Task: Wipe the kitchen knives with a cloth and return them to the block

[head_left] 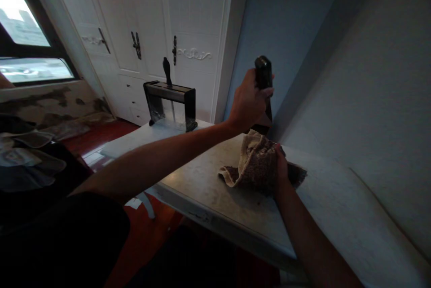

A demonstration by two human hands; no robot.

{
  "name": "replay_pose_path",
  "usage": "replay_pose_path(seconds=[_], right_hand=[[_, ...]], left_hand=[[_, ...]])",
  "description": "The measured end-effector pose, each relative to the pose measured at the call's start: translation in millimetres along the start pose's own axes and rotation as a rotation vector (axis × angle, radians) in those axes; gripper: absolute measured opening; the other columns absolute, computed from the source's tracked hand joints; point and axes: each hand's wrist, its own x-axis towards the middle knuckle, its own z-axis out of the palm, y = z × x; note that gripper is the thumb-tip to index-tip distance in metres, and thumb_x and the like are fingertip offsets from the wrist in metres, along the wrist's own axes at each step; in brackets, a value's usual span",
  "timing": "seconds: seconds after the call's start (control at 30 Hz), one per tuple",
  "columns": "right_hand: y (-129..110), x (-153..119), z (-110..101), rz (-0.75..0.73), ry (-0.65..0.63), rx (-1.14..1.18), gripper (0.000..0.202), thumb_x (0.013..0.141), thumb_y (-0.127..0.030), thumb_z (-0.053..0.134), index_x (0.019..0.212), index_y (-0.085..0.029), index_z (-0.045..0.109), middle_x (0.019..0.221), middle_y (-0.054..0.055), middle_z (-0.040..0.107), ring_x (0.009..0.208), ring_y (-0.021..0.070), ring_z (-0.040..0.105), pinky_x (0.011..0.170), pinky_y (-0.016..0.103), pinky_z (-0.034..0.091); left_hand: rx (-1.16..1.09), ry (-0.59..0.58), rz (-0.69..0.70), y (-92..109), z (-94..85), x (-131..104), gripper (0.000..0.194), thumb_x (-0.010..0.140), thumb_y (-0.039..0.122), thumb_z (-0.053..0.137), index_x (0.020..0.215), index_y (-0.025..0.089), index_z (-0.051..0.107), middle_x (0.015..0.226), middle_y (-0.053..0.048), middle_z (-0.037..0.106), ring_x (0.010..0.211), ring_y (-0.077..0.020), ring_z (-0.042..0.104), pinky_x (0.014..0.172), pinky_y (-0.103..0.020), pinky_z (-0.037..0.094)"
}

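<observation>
The left hand (pixel 247 101) gripped an upright dark handle (pixel 263 72), fingers wrapped around it, probably for steadiness. Low beside it, the right hand (pixel 282 169) clasped the bunched towel (pixel 257 164) over the desk (pixel 202 180), its fingers mostly hidden. A framed tool (pixel 170 92) stood apart, handle up.

The rough cloth (pixel 257 164) lies against a smooth, slightly glossy tabletop (pixel 198 189).
</observation>
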Motion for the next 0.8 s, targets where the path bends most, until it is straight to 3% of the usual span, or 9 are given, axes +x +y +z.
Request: replay_pose_path(seconds=[0.2, 0.4, 0.6, 0.8], right_hand=[[0.1, 6.3, -12.8, -0.099, -0.009, -0.017, 0.075, 0.080, -0.071, 0.021, 0.125, -0.023, 0.057, 0.097, 0.012, 0.072, 0.108, 0.0308, 0.063, 0.095, 0.045, 0.046], [2.7, 9.9, -14.7, -0.096, -0.026, -0.033, 0.069, 0.077, -0.076, 0.025, 0.106, -0.027, 0.065, 0.096, 0.010, 0.072, 0.110, 0.0291, 0.062, 0.093, 0.042, 0.048], [4.1, 3.1, 0.5, 0.031, -0.076, 0.035, 0.068, 0.080, -0.075, 0.022, 0.095, -0.026, 0.067, 0.079, 0.007, 0.071, 0.109, 0.0271, 0.062, 0.093, 0.040, 0.049], [8.3, 3.2, 5.9, -0.021, -0.101, 0.050, 0.058, 0.069, -0.076, 0.048, 0.089, -0.024, 0.064, 0.086, 0.007, 0.072, 0.101, 0.0292, 0.064, 0.086, 0.040, 0.052]], left_hand=[[-0.086, 0.084, -0.047, -11.6, 11.6, -59.5, 0.026, 0.085, 0.014, 0.057, 0.107, 0.023, 0.047, 0.117, -0.007, 0.065, 0.107, -0.0196, 0.063, 0.093, -0.035, 0.051], [-0.097, 0.166, -0.154, -18.9, 0.7, -95.1, 0.022, 0.083, 0.012, 0.055, 0.101, 0.023, 0.050, 0.111, -0.007, 0.066, 0.103, -0.0171, 0.062, 0.092, -0.033, 0.051], [-0.116, 0.053, -0.238, -31.3, -13.7, -127.5, 0.020, 0.082, 0.016, 0.053, 0.101, 0.023, 0.051, 0.110, -0.007, 0.064, 0.106, -0.0179, 0.061, 0.096, -0.036, 0.047], [-0.303, -0.127, -0.231, -38.3, -26.4, -149.4, 0.022, 0.083, 0.019, 0.058, 0.101, 0.025, 0.048, 0.117, -0.006, 0.064, 0.115, -0.0180, 0.058, 0.103, -0.039, 0.043]])
